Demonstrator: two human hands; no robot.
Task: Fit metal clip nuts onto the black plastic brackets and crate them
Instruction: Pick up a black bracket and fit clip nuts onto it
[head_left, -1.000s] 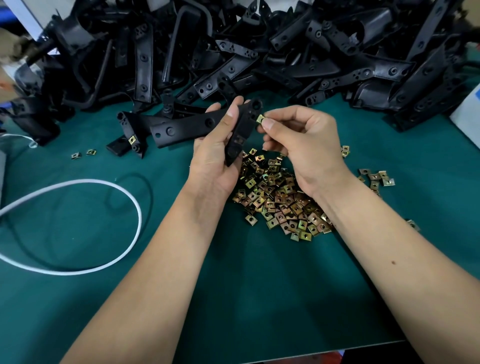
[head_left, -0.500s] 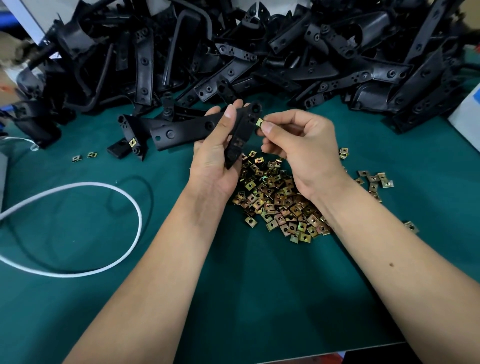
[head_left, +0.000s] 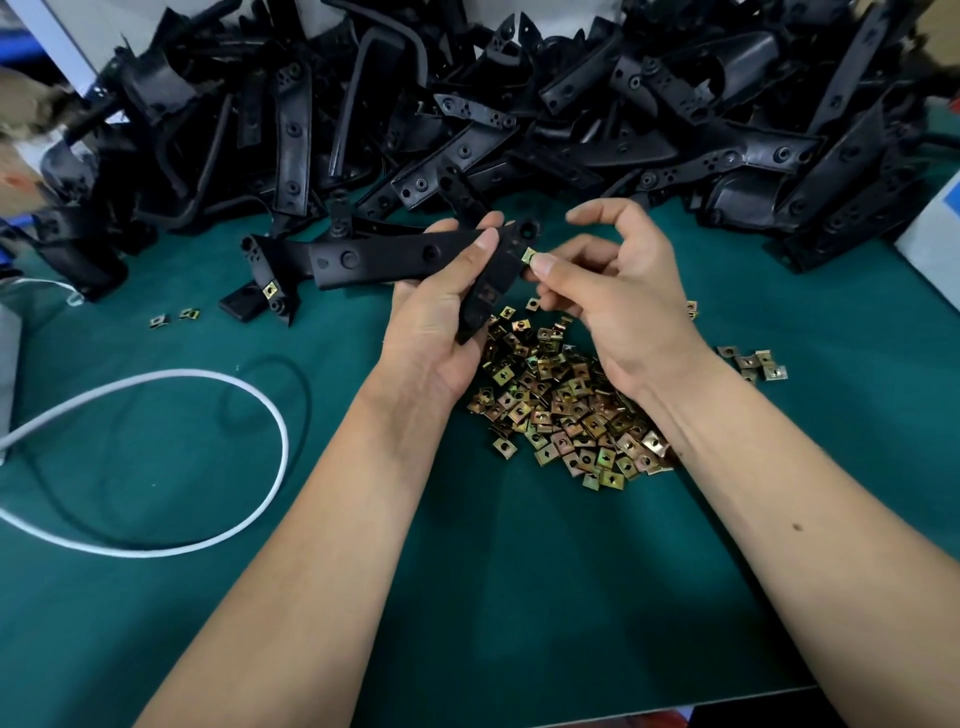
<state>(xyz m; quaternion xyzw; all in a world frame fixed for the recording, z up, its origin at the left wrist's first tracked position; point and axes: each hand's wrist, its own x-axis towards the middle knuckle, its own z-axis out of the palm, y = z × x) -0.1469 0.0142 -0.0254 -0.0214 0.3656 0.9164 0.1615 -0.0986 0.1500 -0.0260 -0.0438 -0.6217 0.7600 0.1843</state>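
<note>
we hold one long black plastic bracket (head_left: 415, 260) in our left hand (head_left: 441, 322), fingers wrapped round its middle, raised above the green table mat (head_left: 519, 597). our right hand (head_left: 618, 296) pinches one small brass-coloured metal clip nut (head_left: 529, 255) between thumb and finger, the index finger lifted, and presses it at the bracket's edge; we judge it half seated at most. one bracket with a nut fitted (head_left: 270, 280) lies to the left, so the job looks barely begun. the big heap of black brackets (head_left: 571, 119) behind runs to dozens, too tangled to count. the loose pile of clip nuts (head_left: 566, 410) holds well over a hundred. two stray nuts (head_left: 175, 318) lie at left, about five (head_left: 753, 361) at right. no crate shows.
</note>
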